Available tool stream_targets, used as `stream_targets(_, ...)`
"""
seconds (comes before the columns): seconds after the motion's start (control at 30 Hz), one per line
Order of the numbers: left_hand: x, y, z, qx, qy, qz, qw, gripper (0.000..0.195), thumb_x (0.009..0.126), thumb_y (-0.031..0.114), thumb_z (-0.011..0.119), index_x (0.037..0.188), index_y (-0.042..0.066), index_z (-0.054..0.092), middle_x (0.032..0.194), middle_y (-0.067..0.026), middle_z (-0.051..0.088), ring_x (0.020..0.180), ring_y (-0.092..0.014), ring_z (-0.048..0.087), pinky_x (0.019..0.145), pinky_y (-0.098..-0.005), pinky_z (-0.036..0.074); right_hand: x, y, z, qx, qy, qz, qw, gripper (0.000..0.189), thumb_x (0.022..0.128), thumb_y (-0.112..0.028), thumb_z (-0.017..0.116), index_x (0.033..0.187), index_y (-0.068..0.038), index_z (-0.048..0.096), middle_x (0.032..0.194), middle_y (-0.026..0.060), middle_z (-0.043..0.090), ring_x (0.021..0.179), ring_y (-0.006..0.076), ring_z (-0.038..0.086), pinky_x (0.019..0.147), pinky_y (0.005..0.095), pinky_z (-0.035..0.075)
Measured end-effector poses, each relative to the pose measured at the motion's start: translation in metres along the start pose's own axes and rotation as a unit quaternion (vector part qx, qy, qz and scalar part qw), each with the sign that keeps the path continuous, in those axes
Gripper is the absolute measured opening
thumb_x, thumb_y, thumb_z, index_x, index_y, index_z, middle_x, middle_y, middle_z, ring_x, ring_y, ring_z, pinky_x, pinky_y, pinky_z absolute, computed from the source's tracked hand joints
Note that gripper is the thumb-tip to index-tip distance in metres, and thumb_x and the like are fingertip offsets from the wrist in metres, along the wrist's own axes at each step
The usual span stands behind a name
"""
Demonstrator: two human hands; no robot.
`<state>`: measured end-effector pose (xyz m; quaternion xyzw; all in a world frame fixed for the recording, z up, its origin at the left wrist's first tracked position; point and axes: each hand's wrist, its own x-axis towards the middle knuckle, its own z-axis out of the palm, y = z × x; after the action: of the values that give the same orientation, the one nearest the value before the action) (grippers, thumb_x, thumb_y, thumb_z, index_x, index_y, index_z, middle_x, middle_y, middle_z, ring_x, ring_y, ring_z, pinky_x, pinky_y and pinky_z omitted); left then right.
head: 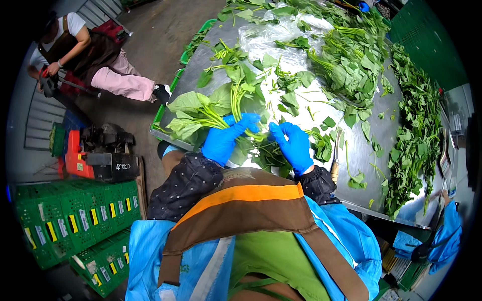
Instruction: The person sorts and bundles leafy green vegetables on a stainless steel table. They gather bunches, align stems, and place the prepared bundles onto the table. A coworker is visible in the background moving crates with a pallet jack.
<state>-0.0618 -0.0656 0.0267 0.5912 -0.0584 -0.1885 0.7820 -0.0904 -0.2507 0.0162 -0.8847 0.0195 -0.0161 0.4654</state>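
Note:
My left hand (228,137), in a blue glove, is closed around a bunch of leafy green stems (209,116). The leaves fan out to the left and away from me, while the stem ends point toward my other hand. Just right of those ends is my right hand (293,146), also gloved in blue, with its fingers bent. Whether it pinches anything cannot be made out. A knife (335,161) with a wooden handle lies on the metal table (371,150) beside my right hand. Loose leafy sprigs (292,81) are scattered beyond my hands.
A large heap of greens (350,64) and clear plastic film (263,37) lie farther back. Another long pile (410,143) runs along the right. Green crates (75,218) and a red-and-black machine (101,158) stand left. One person (79,52) is beyond them; another's blue sleeve (446,233) shows right.

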Motion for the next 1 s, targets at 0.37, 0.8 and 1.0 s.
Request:
stream_targets(0.37,0.001,-0.011,-0.012,-0.121,0.003,-0.004,0.993,0.028,0.089,0.019,0.048,0.102,-0.005,0.054,0.078,-0.0080,0.058,0.073,-0.015,0.055,0.071,-0.0282,0.045,0.011,0.013,0.041,0.474,-0.156,0.109,0.859,0.021,0.082,-0.017,0.059,0.092,0.001,0.057,0.089,0.0099,0.062,0.083,0.0132,0.058,0.075,0.0249,0.046)
stream_targets(0.8,0.014,-0.012,-0.057,-0.306,0.195,-0.055,0.930,0.031,0.089,0.021,0.050,0.109,-0.003,0.051,0.064,-0.0017,0.051,0.061,-0.013,0.048,0.062,-0.0267,0.041,-0.014,-0.019,0.029,0.443,-0.146,0.095,0.879,0.017,0.081,-0.009,0.058,0.087,0.007,0.058,0.080,0.0170,0.064,0.062,0.0166,0.061,0.058,0.0270,0.050)
stream_targets(1.0,0.010,0.011,-0.101,-0.263,0.206,0.054,0.941,0.034,0.088,0.023,0.053,0.110,-0.002,0.053,0.069,-0.0023,0.051,0.065,-0.013,0.051,0.058,-0.0259,0.042,-0.013,0.016,0.030,0.112,-0.155,-0.085,0.978,0.024,0.076,-0.018,0.064,0.093,-0.002,0.061,0.083,0.0119,0.065,0.062,0.0201,0.060,0.059,0.0282,0.048)
